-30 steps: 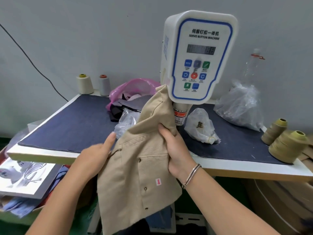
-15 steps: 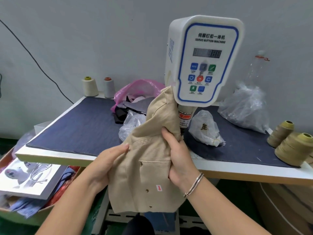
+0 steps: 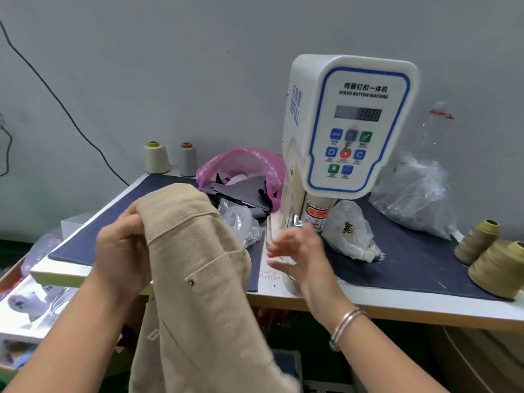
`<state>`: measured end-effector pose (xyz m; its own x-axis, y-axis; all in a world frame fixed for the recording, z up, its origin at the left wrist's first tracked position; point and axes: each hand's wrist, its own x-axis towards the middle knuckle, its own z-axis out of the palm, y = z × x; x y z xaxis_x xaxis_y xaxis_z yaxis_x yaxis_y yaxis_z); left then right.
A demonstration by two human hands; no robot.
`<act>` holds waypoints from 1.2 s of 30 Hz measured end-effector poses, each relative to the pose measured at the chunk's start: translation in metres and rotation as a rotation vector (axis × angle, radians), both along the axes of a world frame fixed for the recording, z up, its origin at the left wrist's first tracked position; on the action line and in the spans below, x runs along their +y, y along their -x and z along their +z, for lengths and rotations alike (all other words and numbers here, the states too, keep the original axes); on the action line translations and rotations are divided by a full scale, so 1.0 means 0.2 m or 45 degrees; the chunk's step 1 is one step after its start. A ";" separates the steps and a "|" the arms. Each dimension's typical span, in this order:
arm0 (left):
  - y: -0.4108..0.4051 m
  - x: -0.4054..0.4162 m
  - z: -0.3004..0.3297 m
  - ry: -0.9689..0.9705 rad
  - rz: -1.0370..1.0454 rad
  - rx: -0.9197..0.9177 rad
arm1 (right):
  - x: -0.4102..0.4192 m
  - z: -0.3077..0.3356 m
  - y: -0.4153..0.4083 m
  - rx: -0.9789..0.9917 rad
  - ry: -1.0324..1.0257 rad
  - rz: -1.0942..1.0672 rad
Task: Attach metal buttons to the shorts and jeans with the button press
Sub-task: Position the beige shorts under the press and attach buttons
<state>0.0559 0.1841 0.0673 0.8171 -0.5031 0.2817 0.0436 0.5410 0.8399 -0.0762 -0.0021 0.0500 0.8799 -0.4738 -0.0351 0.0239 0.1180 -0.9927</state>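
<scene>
With the beige shorts hanging off the counter edge, bunched only in the left hand, they could slide floorward, and the blurred right hand, fingers spread empty under the button press, risks a pinch.

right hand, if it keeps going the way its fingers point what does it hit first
Likely the beige shorts, held by the left hand; the blurred right hand points left toward them, though depth is unclear.

beige shorts hanging, left of press
</scene>
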 end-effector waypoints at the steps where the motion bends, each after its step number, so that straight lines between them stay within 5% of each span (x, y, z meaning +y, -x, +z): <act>1: 0.01 -0.01 0.02 -0.031 -0.038 -0.028 | 0.03 0.05 -0.07 0.220 0.029 0.089; 4: -0.02 -0.02 0.06 -0.086 -0.087 -0.036 | 0.12 0.08 -0.20 0.381 0.265 0.454; 6: -0.07 0.01 0.08 -0.120 -0.091 -0.051 | 0.14 0.10 -0.24 0.259 0.440 0.439; 8: -0.14 0.05 0.09 -0.228 -0.024 -0.054 | 0.13 0.15 -0.28 0.108 0.343 0.346; 11: -0.22 0.12 0.09 -0.817 0.375 -0.345 | 0.11 0.29 -0.33 -0.154 -0.080 0.351; 13: -0.21 0.15 0.10 -1.121 0.689 -0.515 | 0.12 0.36 -0.34 -0.228 -0.058 0.339; 14: -0.19 0.14 0.12 -1.092 0.698 -0.513 | 0.14 0.38 -0.34 -0.238 0.008 0.310; 16: -0.09 0.11 0.18 -0.930 0.317 -0.286 | 0.22 0.42 -0.36 -0.266 0.039 0.337; 19: 0.02 0.09 0.25 -0.723 -0.127 -0.131 | 0.32 0.45 -0.34 -0.185 -0.043 0.735; 22: 0.03 0.13 0.29 -0.348 -0.102 0.094 | 0.27 0.50 -0.31 -0.256 -0.051 0.867; 24: 0.01 0.15 0.32 -0.255 -0.119 0.275 | 0.21 0.50 -0.30 -0.467 0.028 0.571; 26: 0.01 0.16 0.34 -0.261 -0.160 0.330 | 0.16 0.47 -0.31 -0.556 0.373 0.238; 31: 0.02 0.14 0.36 -0.256 -0.294 0.343 | 0.08 0.29 -0.25 -0.186 0.430 0.570; 36: -0.02 0.09 0.34 -0.251 -0.234 0.371 | 0.02 0.18 -0.18 0.024 0.541 0.447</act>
<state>0.0604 0.2028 0.1361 0.7399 -0.6696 -0.0656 0.3768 0.3316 0.8649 -0.0402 0.0018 0.0866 0.9888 -0.1277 0.0778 0.0370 -0.2955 -0.9546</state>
